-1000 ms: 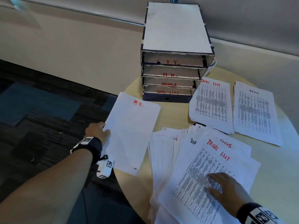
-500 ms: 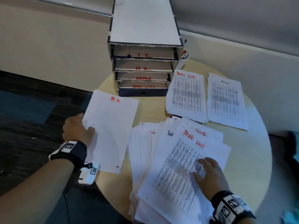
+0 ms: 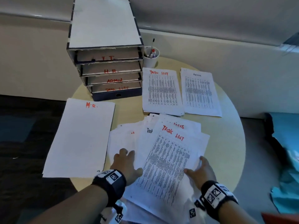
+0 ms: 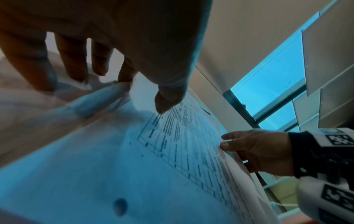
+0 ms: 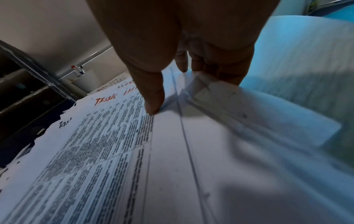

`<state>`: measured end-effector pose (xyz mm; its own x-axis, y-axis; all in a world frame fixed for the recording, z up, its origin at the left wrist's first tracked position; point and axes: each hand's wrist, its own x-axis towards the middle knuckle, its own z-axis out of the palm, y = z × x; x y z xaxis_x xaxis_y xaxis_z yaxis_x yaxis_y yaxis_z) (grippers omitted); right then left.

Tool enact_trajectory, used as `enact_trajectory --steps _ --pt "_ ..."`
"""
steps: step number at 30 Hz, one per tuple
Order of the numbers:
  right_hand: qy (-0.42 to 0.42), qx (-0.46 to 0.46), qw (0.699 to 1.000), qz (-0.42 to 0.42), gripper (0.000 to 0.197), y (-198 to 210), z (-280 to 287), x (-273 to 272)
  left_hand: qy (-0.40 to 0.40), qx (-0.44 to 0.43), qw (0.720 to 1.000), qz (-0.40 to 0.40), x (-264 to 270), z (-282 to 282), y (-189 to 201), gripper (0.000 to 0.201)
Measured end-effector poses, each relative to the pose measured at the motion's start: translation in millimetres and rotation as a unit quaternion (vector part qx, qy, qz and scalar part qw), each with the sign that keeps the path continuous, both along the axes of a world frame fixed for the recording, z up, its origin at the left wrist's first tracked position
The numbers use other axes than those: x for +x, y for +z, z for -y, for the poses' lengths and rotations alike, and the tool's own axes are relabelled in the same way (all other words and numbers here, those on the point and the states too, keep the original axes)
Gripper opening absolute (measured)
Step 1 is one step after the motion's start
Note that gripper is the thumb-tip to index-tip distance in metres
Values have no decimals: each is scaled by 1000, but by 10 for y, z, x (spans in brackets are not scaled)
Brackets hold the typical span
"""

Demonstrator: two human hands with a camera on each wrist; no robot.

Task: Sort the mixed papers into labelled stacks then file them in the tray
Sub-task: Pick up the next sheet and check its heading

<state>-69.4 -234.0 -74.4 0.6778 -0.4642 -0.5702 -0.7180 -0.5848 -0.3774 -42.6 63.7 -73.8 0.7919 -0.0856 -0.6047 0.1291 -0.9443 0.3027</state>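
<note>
On the round table's near side lies a fanned pile of mixed papers (image 3: pixel 123 143). Its top sheet (image 3: pixel 168 159) is a printed table headed "Task List" in red. My left hand (image 3: pixel 127 160) rests on the pile with fingers spread, just left of that sheet. My right hand (image 3: pixel 199 168) pinches the sheet's right edge, thumb (image 5: pixel 153 100) on top and fingers beneath the lifted edge. Sorted stacks lie apart: an H.R. sheet (image 3: pixel 80 138) at the left, a Task List stack (image 3: pixel 161 91) and an Admin stack (image 3: pixel 200 92) beyond. The tray (image 3: pixel 105 29) has slots marked I.T., H.R., ADMIN and TASK LIST.
A white cup of pens (image 3: pixel 151 57) stands right of the tray, against the wall. The H.R. sheet overhangs the table's (image 3: pixel 226 143) left edge above dark carpet. Something blue (image 3: pixel 286 143) sits beyond the right rim.
My left hand has let go of the H.R. sheet and moved right onto the mixed pile. My right hand slid from flat on the top sheet to its right edge and took hold.
</note>
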Motion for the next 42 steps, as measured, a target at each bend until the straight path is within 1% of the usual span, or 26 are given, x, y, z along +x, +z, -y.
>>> enact_trajectory --steps 5,8,10,11,12,13,14,15,18,19,21,23,24,26,28,30,31,32,33,34,36,38,39,40,41,42 --pt "9 3 1000 -3 95 24 -8 -177 -23 -2 1000 14 -93 70 11 73" --pt "18 -14 1000 8 95 54 6 -230 14 -12 1000 22 -95 105 39 67" --pt "4 -29 999 25 96 73 5 -211 37 -13 995 96 -71 142 83 60" --pt "4 -35 999 23 97 76 9 -199 15 -13 991 132 -57 187 105 58" --pt "11 -39 999 14 97 79 14 -182 -26 -17 988 150 -40 244 126 57" --pt "20 -39 999 1 95 78 21 -167 -69 -22 986 149 -30 314 130 58" --pt "27 -40 999 -9 93 81 28 -147 -92 -23 987 132 -10 388 122 60" --pt "36 -41 998 -17 91 87 33 -130 -93 -15 990 101 14 456 105 63" --pt "64 -51 996 -31 82 122 23 -88 0 -6 999 39 118 595 25 80" --pt "76 -57 995 -34 77 138 9 -79 25 -13 999 28 142 628 17 80" --pt "101 -69 992 -43 72 147 -3 -84 54 -30 998 12 183 692 -5 69" --pt "117 -84 989 -44 83 122 3 -102 59 -28 998 16 195 748 -10 50" --pt "121 -91 988 -38 88 106 7 -110 60 -20 998 28 193 768 -14 46" --pt "97 -91 991 -14 85 73 23 -114 62 -16 996 68 195 805 -31 52" --pt "35 -64 997 19 68 34 38 -78 64 -22 995 75 226 813 -50 73" --pt "-52 -21 995 83 32 21 56 7 72 -24 996 48 279 774 -51 85" --pt "-81 -7 991 107 25 49 61 47 68 -25 997 35 306 750 -63 86" --pt "-85 -3 988 126 31 72 69 80 58 -30 998 25 325 721 -68 86" --pt "-73 -14 989 127 32 83 80 105 45 -39 998 21 343 692 -72 84" --pt "-47 -40 990 125 28 91 82 112 37 -46 998 21 352 653 -61 81" --pt "17 -93 987 132 19 119 77 82 48 -56 997 30 377 558 -29 78" --pt "76 -103 971 203 17 154 82 48 82 -85 992 48 415 461 14 82" --pt "103 -90 959 250 16 173 91 18 99 -112 987 60 435 429 33 86" --pt "121 -66 951 276 17 215 97 -10 118 -149 979 68 454 411 70 90" --pt "125 -21 951 282 18 269 100 -38 138 -194 969 71 474 386 99 95" --pt "107 37 957 269 17 333 108 -59 157 -238 956 64 496 368 150 97"
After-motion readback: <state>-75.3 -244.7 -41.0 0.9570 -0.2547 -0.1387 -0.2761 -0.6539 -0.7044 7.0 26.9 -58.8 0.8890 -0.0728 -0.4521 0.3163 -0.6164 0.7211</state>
